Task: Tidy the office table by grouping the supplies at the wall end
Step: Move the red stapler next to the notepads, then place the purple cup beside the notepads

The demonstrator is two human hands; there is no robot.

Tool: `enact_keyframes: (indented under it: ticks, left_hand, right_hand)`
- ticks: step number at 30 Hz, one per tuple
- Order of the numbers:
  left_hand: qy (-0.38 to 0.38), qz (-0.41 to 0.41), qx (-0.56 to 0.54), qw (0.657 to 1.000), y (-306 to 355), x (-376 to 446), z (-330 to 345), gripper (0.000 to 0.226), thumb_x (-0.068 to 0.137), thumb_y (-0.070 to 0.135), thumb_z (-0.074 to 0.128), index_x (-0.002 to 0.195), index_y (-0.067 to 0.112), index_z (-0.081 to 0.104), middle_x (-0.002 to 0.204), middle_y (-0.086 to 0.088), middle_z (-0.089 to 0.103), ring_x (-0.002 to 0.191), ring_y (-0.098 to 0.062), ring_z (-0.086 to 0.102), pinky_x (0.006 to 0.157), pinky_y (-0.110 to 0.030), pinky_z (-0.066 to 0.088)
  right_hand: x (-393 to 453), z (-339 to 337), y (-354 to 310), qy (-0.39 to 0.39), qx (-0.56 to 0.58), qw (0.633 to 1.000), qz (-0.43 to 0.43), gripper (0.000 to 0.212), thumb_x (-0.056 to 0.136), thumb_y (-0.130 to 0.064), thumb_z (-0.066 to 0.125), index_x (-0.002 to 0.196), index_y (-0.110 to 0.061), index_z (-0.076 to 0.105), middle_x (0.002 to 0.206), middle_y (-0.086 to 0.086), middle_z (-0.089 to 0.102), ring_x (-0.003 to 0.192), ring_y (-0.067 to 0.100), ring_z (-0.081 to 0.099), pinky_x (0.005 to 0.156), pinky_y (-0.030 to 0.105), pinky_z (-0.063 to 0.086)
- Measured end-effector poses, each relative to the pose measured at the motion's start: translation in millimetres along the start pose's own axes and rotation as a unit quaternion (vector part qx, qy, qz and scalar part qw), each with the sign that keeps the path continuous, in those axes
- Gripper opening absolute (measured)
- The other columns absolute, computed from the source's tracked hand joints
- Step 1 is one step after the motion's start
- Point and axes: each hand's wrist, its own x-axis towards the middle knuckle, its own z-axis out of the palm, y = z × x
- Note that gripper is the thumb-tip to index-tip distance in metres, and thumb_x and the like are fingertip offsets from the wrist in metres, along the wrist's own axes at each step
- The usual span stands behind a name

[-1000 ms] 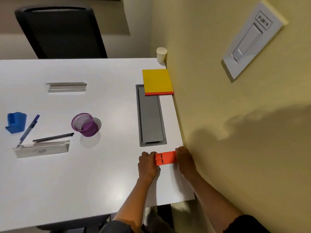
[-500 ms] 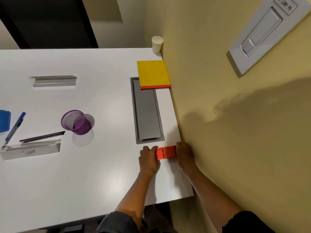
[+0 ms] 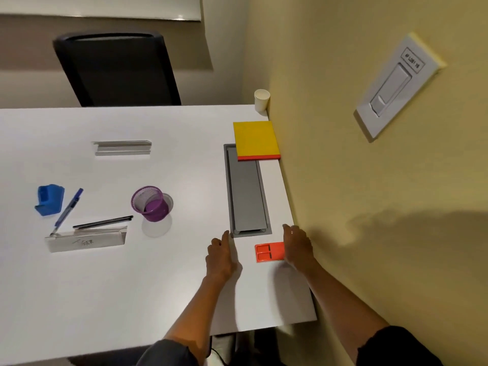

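An orange tray [image 3: 267,252] lies flat on the white table [image 3: 105,286] close to the yellow wall. My right hand [image 3: 297,245] rests beside its right end, fingers apart, holding nothing. My left hand [image 3: 220,256] hovers to the tray's left, apart from it, fingers spread. A yellow notepad [image 3: 255,140] lies by the wall farther back, with a white paper cup [image 3: 261,99] in the corner. At the left sit a purple mesh cup [image 3: 149,204], a black pen [image 3: 103,222], a blue pen [image 3: 68,210], a blue holder [image 3: 49,199] and a white name stand [image 3: 85,239].
A grey cable hatch [image 3: 247,191] is set into the table between the notepad and the tray. A second clear stand [image 3: 121,148] lies mid-table. A black chair [image 3: 116,70] stands behind the far edge. The wall carries a switch plate [image 3: 396,85].
Both hands have let go of the orange tray, which now lies on the table. My left hand has moved away to the left; my right hand has opened beside it.
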Motion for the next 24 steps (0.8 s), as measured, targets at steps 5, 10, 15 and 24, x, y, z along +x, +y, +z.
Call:
enact_keyframes:
  ticks: [5, 10, 15, 24]
  left_hand:
    - [0.049, -0.04, -0.06, 0.996, -29.2, -16.2, -40.1, 0.091, 0.076, 0.026, 0.072, 0.148, 0.021, 0.018, 0.128, -0.013, 0.041, 0.119, -0.032, 0.045, 0.092, -0.043, 0.045]
    - [0.106, -0.064, -0.141, 0.982, -72.7, -28.0, -73.3, 0.096, 0.07, 0.032, 0.078, 0.147, 0.019, 0.022, 0.128, -0.016, 0.044, 0.116, -0.034, 0.054, 0.096, -0.046, 0.046]
    - [0.155, -0.084, -0.18, 0.968, -106.3, -53.9, -106.0, 0.093, 0.075, 0.03, 0.076, 0.148, 0.015, 0.02, 0.131, -0.019, 0.043, 0.126, -0.037, 0.042, 0.101, -0.045, 0.042]
    - [0.186, -0.12, -0.225, 0.949, -144.0, -59.1, -124.2, 0.093, 0.075, 0.027, 0.078, 0.148, 0.011, 0.023, 0.137, -0.022, 0.041, 0.132, -0.036, 0.037, 0.105, -0.043, 0.035]
  right_hand:
    - [5.5, -28.4, -29.6, 0.005, 0.15, 0.989, 0.008, 0.082, 0.075, -0.008, 0.067, 0.145, -0.017, 0.026, 0.136, 0.01, 0.041, 0.124, 0.03, 0.045, 0.097, 0.038, 0.046]
    - [-2.0, -48.1, -82.2, 0.023, 0.235, 0.972, -0.011, 0.091, 0.072, -0.022, 0.081, 0.145, -0.018, 0.027, 0.137, 0.012, 0.041, 0.122, 0.032, 0.048, 0.094, 0.039, 0.048]
    - [-13.5, -52.8, -136.6, 0.021, 0.272, 0.96, -0.059, 0.093, 0.074, -0.023, 0.08, 0.148, -0.018, 0.024, 0.142, 0.013, 0.036, 0.123, 0.03, 0.048, 0.098, 0.038, 0.046]
    - [-17.2, -44.8, -206.3, -0.028, 0.27, 0.955, -0.122, 0.095, 0.074, -0.027, 0.079, 0.149, -0.017, 0.022, 0.146, 0.011, 0.031, 0.127, 0.027, 0.045, 0.105, 0.042, 0.042]
